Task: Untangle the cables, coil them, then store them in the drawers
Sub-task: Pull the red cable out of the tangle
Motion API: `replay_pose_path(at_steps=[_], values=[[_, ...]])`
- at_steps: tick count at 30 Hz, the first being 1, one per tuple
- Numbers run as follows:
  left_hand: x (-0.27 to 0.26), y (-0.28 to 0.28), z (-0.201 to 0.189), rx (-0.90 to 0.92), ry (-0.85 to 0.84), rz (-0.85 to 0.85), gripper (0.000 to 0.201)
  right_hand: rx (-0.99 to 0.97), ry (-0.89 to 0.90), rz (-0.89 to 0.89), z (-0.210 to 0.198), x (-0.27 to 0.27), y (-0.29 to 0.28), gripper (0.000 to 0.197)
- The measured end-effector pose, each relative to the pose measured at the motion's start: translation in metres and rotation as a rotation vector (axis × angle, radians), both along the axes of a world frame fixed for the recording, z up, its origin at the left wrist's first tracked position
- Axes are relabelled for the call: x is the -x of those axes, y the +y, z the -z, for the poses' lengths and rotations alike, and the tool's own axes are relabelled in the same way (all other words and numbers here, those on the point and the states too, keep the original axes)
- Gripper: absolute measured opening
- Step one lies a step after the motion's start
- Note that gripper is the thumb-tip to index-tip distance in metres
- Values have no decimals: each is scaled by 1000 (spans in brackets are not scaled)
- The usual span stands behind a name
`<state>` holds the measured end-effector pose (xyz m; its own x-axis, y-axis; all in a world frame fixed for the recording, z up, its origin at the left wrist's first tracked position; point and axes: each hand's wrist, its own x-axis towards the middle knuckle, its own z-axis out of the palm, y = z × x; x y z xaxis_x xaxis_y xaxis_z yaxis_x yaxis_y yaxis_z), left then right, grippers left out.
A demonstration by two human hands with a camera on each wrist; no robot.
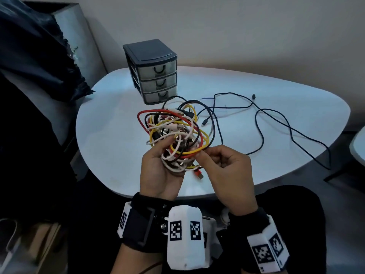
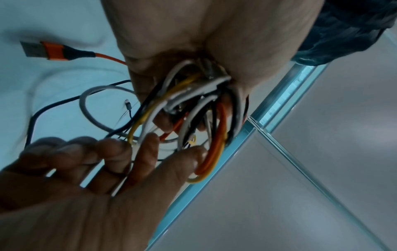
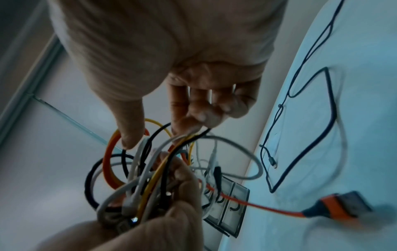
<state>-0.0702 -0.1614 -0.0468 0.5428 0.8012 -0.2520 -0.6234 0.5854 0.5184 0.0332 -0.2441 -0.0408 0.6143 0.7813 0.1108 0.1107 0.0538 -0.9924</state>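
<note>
A tangle of red, yellow, white and black cables (image 1: 173, 131) is held above the white table (image 1: 110, 135). My left hand (image 1: 158, 155) grips its lower part from the left, fingers curled round the bundle (image 2: 193, 105). My right hand (image 1: 205, 155) pinches red and yellow strands at the tangle's right side, thumb and forefinger on the loops (image 3: 146, 178). An orange USB plug (image 1: 198, 173) hangs from the bottom of the bundle. A long black cable (image 1: 260, 123) trails from the tangle across the table to the right. The dark three-drawer unit (image 1: 154, 76) stands behind, all drawers closed.
A dark bag (image 1: 39, 56) lies on a grey seat at the left, close to the table's edge. The rim of a second table (image 1: 357, 147) shows at the far right. The black cable's far loop hangs over the table's right edge.
</note>
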Motion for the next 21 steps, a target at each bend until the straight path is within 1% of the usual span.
replay_pose_path(at_steps=[3, 5, 10, 13, 15, 18, 21], values=[[3, 1, 4, 98, -140, -1, 27, -18, -30, -4, -2, 6, 0, 17], [4, 0, 7, 152, -204, -48, 26, -29, -47, -33, -3, 8, -1, 17], [6, -3, 10, 223, -198, -146, 30, -53, -95, -64, -5, 11, -2, 12], [6, -2, 12, 276, -234, -176, 39, -80, -113, -44, -2, 12, -1, 11], [5, -4, 13, 272, -254, -169, 39, -97, -128, -32, -2, 13, -1, 11], [4, -6, 14, 260, -300, -150, 34, -100, -147, -26, 0, 12, -2, 12], [4, -6, 13, 241, -336, -125, 45, -80, -244, -23, 1, 12, -1, 15]])
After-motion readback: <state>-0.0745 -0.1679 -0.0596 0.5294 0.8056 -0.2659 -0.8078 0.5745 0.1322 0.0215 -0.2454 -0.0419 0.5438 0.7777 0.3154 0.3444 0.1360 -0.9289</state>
